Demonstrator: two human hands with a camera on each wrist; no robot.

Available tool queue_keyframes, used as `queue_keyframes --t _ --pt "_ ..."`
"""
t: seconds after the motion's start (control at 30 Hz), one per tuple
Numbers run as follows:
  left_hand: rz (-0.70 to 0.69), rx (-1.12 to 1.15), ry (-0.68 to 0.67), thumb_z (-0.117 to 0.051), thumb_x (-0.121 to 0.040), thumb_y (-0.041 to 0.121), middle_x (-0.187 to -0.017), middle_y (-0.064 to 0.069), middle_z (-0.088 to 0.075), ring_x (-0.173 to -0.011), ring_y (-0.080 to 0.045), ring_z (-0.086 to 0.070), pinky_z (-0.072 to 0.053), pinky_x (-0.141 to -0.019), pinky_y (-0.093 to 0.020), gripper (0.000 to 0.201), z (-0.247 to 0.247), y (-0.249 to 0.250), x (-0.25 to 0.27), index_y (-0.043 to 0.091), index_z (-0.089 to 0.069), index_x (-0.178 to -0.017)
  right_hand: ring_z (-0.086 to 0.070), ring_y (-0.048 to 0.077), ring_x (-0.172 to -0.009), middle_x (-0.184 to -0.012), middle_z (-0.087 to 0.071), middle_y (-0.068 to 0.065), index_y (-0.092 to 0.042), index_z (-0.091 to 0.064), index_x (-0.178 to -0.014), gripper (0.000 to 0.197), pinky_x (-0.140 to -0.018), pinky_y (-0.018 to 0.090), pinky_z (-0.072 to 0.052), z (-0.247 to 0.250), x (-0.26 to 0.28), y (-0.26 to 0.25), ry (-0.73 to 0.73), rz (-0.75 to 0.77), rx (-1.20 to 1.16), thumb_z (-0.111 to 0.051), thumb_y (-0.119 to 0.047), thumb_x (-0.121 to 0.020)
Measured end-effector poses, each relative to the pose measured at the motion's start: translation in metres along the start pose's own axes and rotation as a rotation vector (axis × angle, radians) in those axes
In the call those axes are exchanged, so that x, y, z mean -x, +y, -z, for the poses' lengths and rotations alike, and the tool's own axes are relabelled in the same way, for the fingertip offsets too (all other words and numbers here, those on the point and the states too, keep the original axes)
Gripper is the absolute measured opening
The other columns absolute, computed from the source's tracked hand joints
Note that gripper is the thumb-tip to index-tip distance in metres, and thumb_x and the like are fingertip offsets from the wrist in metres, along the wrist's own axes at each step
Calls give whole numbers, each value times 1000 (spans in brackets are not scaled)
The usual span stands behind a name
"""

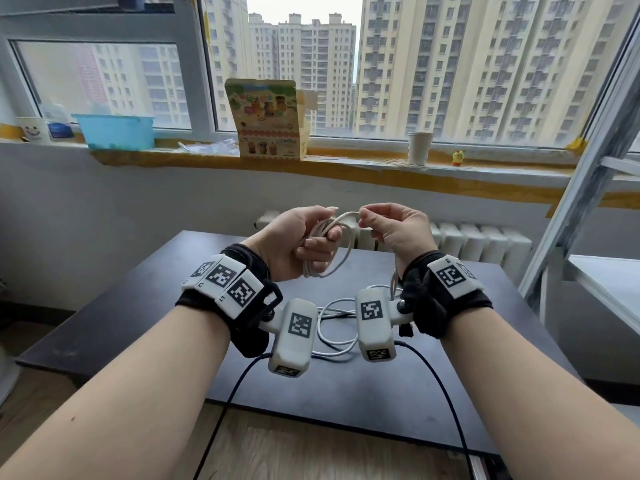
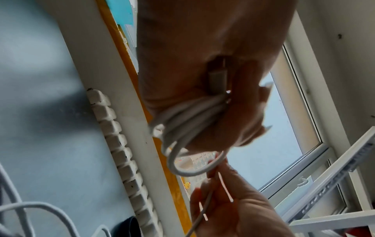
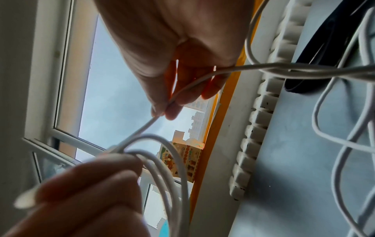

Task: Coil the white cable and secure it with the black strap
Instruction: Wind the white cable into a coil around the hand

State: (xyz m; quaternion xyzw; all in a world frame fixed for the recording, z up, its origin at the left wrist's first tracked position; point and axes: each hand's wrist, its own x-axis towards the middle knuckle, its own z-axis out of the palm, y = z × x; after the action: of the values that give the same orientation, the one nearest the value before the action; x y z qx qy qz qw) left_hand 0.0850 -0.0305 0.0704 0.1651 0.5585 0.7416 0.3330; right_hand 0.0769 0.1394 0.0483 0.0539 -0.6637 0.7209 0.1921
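Above the dark table (image 1: 450,393) we hold the white cable (image 1: 329,258) in hanging loops, their long axis near vertical. Our left hand (image 1: 294,244) curls round the coil; our right hand (image 1: 394,230) pinches the next strand at its top. Loose cable trails onto the table between our wrists. Beyond stand a radiator (image 1: 485,244) and a printed box (image 1: 266,119).

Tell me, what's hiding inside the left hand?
The left hand grips several loops of white cable. The left wrist view also shows a plug end tucked against the palm. Fingers cover the rest, so no black strap shows there.
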Motion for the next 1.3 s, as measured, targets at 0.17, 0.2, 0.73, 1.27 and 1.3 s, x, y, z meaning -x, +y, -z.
queue_keyframes --t 0.17,0.2,0.73,1.27,1.3 --pt "-159 213 -61 -34 -93 33 -43 4 -40 -33 -6 -36 -52 -65 -24 38 -6 2 0 6 -54 -78 -53 2 -40 -44 -62 -9 -11 -63 -71 13 -46 14 -41 -8 7 6 -67 -67 57 -68 -16 -82" --pt "-192 258 -38 -36 -93 32 -48 2 -45 -38 -8 -42 -52 -72 -26 36 -7 2 0 3 -57 -85 -53 1 -39 -44 -62 -9 -11 -62 -70 15 -46 15 -41 -11 9 8 -96 -77 87 -66 -15 -84" --pt "-393 147 365 -35 -99 20 -116 -11 -64 -113 -23 -58 -50 -81 -34 32 -13 0 -6 6 -44 -126 -34 9 -34 -55 -63 3 -8 -66 -109 23 -35 18 -29 -20 37 2 -504 -214 333 -58 -7 -88" --pt "-177 -273 451 -26 -98 49 -123 -16 -60 -115 -25 -56 -43 -100 -35 57 -6 -9 2 4 -47 -126 -37 6 -38 -48 -53 -2 -11 -65 -69 11 -39 16 -31 -5 39 -18 -510 -170 449 -69 -10 -78" --pt "-158 -297 436 -25 -98 50 -123 -16 -60 -114 -25 -58 -44 -99 -33 58 -9 -10 3 4 -47 -125 -37 6 -39 -47 -53 -3 -12 -65 -68 11 -39 16 -30 -5 39 -19 -507 -165 449 -69 -10 -78"
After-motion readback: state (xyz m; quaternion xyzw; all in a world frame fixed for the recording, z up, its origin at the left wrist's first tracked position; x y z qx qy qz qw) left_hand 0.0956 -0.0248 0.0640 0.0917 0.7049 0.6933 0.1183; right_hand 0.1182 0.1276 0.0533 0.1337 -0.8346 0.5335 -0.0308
